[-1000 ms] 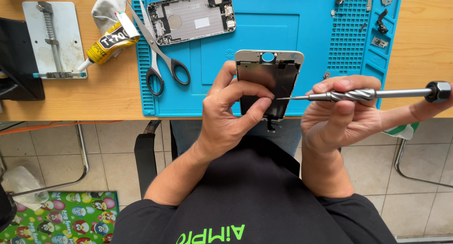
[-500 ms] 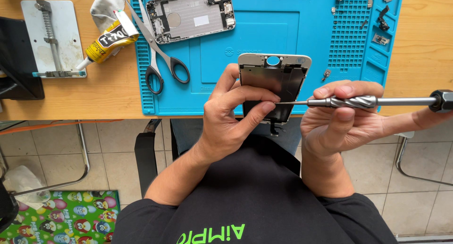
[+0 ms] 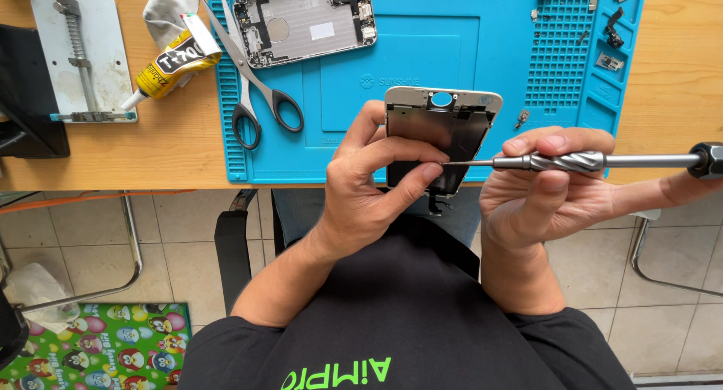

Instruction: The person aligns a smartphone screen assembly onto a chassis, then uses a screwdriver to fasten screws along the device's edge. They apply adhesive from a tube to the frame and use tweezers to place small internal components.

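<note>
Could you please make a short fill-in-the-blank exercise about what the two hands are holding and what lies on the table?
1. The left hand holds a white-framed phone screen panel above the ____ silicone work mat.
2. The right hand holds a metal precision ____.
3. Black-handled ____ lie on the mat's left edge.

Missing words: blue; screwdriver; scissors

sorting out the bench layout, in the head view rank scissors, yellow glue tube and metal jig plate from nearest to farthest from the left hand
Measured from the left hand:
1. Scissors, on the blue mat's left edge, up and to the left.
2. Yellow glue tube, on the wood just left of the mat.
3. Metal jig plate, at the table's far left.
</note>
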